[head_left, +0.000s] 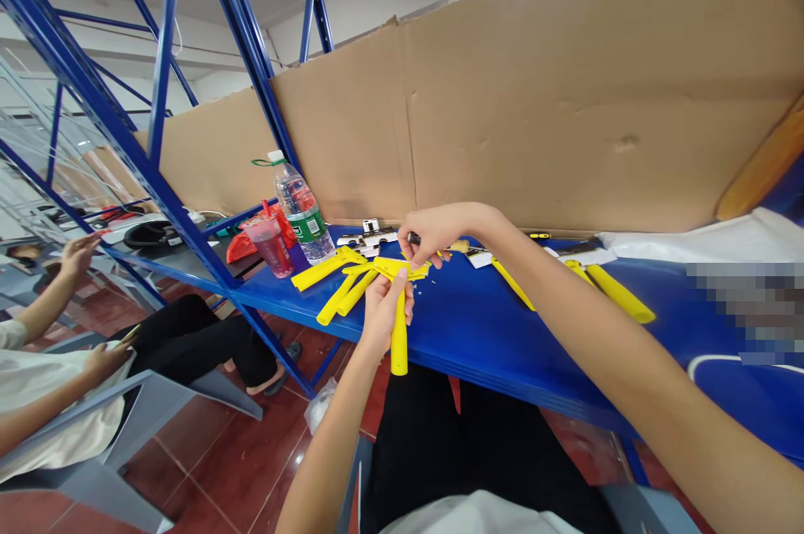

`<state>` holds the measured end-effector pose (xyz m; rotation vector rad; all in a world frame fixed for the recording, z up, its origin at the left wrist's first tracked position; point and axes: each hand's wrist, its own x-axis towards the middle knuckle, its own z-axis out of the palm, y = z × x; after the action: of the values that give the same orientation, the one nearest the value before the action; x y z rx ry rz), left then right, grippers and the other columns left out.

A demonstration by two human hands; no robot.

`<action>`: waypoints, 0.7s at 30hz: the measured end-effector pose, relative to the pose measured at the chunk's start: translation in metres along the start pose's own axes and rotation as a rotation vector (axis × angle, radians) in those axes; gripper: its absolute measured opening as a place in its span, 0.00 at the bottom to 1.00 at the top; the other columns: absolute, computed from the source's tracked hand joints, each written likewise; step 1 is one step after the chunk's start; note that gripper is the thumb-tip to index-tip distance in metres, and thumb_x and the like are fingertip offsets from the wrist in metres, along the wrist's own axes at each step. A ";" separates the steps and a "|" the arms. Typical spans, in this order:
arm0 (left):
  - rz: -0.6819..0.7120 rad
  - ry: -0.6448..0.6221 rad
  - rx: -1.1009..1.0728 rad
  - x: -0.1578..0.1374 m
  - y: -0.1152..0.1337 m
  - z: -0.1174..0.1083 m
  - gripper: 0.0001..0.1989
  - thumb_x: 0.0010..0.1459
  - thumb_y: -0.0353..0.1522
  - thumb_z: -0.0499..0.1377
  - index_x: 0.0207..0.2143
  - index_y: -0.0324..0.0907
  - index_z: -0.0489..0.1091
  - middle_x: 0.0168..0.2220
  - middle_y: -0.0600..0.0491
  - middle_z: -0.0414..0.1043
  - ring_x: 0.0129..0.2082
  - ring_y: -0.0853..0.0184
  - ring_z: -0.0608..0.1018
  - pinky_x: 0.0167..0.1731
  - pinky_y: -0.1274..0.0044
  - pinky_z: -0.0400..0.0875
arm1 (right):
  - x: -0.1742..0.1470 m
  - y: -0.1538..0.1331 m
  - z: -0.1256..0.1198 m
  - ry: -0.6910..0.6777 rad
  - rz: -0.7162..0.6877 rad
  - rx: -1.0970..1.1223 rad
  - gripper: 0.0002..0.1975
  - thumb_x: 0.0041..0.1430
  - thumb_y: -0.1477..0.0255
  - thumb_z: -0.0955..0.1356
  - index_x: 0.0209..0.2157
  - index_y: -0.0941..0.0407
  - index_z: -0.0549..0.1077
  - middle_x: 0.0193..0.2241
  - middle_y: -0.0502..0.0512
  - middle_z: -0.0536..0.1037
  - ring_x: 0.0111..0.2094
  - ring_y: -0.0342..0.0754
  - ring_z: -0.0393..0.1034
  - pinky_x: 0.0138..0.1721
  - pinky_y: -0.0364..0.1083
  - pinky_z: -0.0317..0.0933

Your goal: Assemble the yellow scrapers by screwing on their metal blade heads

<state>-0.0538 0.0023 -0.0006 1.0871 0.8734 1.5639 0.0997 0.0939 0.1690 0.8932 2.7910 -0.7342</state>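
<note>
My left hand (pixel 381 310) is closed around a yellow T-shaped plastic handle (pixel 399 341), its round grip pointing down toward me and its wide head up. Just above that head is my right hand (pixel 432 234), fingers bent and pinched on a small dark-ended tool (pixel 414 239) whose kind I cannot make out. The fingertips of my right hand are close to the head; whether they touch it is unclear. More yellow handles (pixel 319 270) lie in a pile to the left of my hands. Small white scraps (pixel 420 287) are scattered on the blue table beside the held handle.
A water bottle (pixel 302 212) and a red drink cup (pixel 270 245) stand at the table's left. More yellow handles (pixel 619 293) and a white plastic bag (pixel 697 237) lie to the right. Cardboard (pixel 533 115) walls off the back. At left, another person (pixel 56 400) sits beyond a blue post (pixel 201 245).
</note>
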 end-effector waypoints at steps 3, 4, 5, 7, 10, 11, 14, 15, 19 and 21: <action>0.001 -0.008 -0.004 0.000 0.000 0.000 0.26 0.58 0.52 0.74 0.35 0.43 0.68 0.27 0.59 0.70 0.16 0.76 0.67 0.13 0.81 0.64 | 0.002 0.003 0.000 -0.009 -0.031 0.010 0.12 0.58 0.68 0.77 0.40 0.56 0.75 0.24 0.50 0.81 0.27 0.49 0.78 0.28 0.45 0.67; 0.003 -0.012 -0.007 0.000 0.000 0.001 0.26 0.58 0.52 0.74 0.35 0.43 0.67 0.27 0.59 0.70 0.16 0.76 0.67 0.13 0.81 0.64 | 0.002 0.004 0.000 -0.013 -0.038 0.014 0.13 0.57 0.68 0.78 0.41 0.55 0.75 0.25 0.50 0.81 0.27 0.49 0.78 0.28 0.45 0.67; 0.006 -0.016 -0.011 0.000 0.000 0.001 0.26 0.58 0.51 0.74 0.35 0.43 0.68 0.28 0.59 0.71 0.16 0.76 0.67 0.13 0.81 0.64 | 0.002 0.004 0.000 -0.016 -0.042 0.017 0.13 0.58 0.68 0.78 0.41 0.55 0.75 0.25 0.50 0.81 0.27 0.49 0.79 0.28 0.45 0.67; 0.008 -0.024 -0.019 -0.001 0.000 0.001 0.25 0.57 0.51 0.74 0.36 0.43 0.68 0.28 0.58 0.71 0.16 0.76 0.68 0.13 0.81 0.64 | 0.003 0.005 0.000 -0.026 -0.047 0.022 0.10 0.59 0.68 0.76 0.39 0.56 0.76 0.25 0.50 0.81 0.27 0.48 0.79 0.29 0.45 0.68; -0.003 -0.039 -0.020 -0.002 0.001 0.001 0.26 0.57 0.52 0.74 0.34 0.42 0.68 0.27 0.58 0.70 0.16 0.76 0.67 0.12 0.81 0.64 | 0.002 0.005 0.000 -0.036 -0.050 0.023 0.06 0.62 0.70 0.74 0.38 0.56 0.76 0.23 0.50 0.80 0.26 0.48 0.78 0.29 0.45 0.68; -0.004 -0.044 -0.020 -0.003 0.001 0.001 0.26 0.57 0.52 0.74 0.33 0.42 0.68 0.27 0.58 0.70 0.16 0.76 0.67 0.12 0.80 0.64 | 0.002 0.005 0.000 -0.037 -0.054 0.025 0.05 0.62 0.70 0.74 0.38 0.56 0.77 0.23 0.50 0.80 0.26 0.48 0.78 0.29 0.45 0.67; 0.006 -0.059 -0.022 -0.004 0.001 0.001 0.26 0.58 0.51 0.73 0.33 0.42 0.68 0.27 0.58 0.71 0.16 0.76 0.67 0.12 0.80 0.64 | 0.001 0.005 0.000 -0.029 -0.074 0.033 0.05 0.62 0.70 0.74 0.38 0.56 0.78 0.23 0.50 0.80 0.26 0.47 0.78 0.29 0.45 0.67; 0.013 -0.061 -0.022 -0.004 0.001 0.001 0.25 0.58 0.51 0.73 0.33 0.42 0.68 0.27 0.57 0.71 0.16 0.75 0.67 0.12 0.80 0.64 | 0.001 0.005 0.000 -0.027 -0.082 0.035 0.05 0.61 0.70 0.74 0.39 0.57 0.78 0.24 0.50 0.80 0.26 0.47 0.77 0.29 0.44 0.67; 0.040 -0.070 -0.011 -0.005 0.000 0.001 0.25 0.59 0.51 0.73 0.33 0.42 0.68 0.27 0.57 0.72 0.16 0.75 0.68 0.12 0.81 0.65 | 0.002 0.006 -0.001 -0.025 -0.103 0.043 0.06 0.60 0.70 0.75 0.38 0.57 0.79 0.25 0.49 0.79 0.26 0.46 0.76 0.29 0.44 0.67; 0.050 -0.074 -0.006 -0.005 -0.001 0.001 0.25 0.59 0.51 0.72 0.33 0.42 0.68 0.27 0.57 0.72 0.16 0.75 0.68 0.11 0.81 0.65 | 0.003 0.006 -0.001 -0.018 -0.113 0.045 0.06 0.61 0.71 0.74 0.38 0.58 0.79 0.25 0.49 0.79 0.25 0.45 0.76 0.29 0.45 0.67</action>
<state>-0.0518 -0.0027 -0.0019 1.1630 0.7968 1.5568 0.1009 0.1002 0.1671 0.7369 2.8384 -0.8203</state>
